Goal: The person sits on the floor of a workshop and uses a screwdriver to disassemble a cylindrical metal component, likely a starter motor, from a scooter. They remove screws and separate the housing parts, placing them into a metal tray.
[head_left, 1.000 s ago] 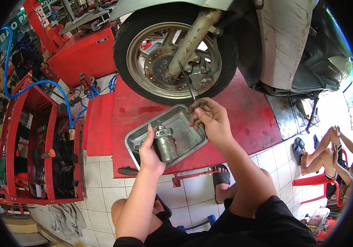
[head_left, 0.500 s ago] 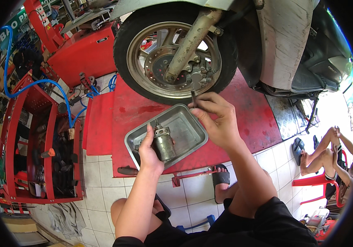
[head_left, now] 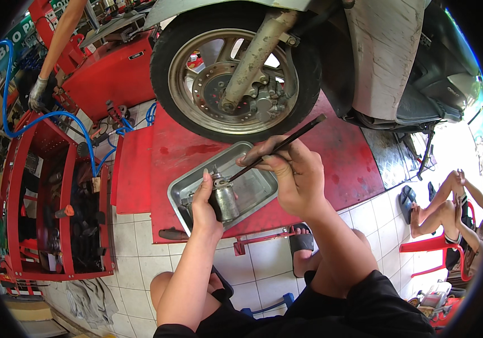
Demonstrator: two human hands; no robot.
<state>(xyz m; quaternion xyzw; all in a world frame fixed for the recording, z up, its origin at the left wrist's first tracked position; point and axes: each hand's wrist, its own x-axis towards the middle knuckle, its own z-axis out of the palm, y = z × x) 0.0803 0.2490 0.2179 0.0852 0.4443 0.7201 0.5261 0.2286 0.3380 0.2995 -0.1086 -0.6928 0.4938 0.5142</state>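
Note:
My left hand [head_left: 205,211] is closed around a worn metal cylinder [head_left: 227,205] with a thin shaft at its top, which looks like a starter motor. It is held over a shallow grey metal tray [head_left: 261,205]. In my right hand [head_left: 303,183] is a slim dark rod [head_left: 293,137], pinched between thumb and fingers. Its upper end is broader and flat. The rod slants down to the left, its lower tip at the cylinder's top end; whether they touch I cannot tell. Other parts in the tray are partly hidden behind my left hand.
The tray rests on a red platform [head_left: 331,163] beneath a scooter's front wheel [head_left: 165,96]. A dark-handled tool [head_left: 172,233] lies at the platform's front edge. At left stand a red tool cart [head_left: 19,225], a blue hose [head_left: 83,132] and another person's gloved hand [head_left: 37,93]. Someone sits at right.
My right hand has swung the rod round, bringing its lower tip to the cylinder's top. My left hand keeps its hold on the cylinder. Another person's gloved arm has appeared at upper left.

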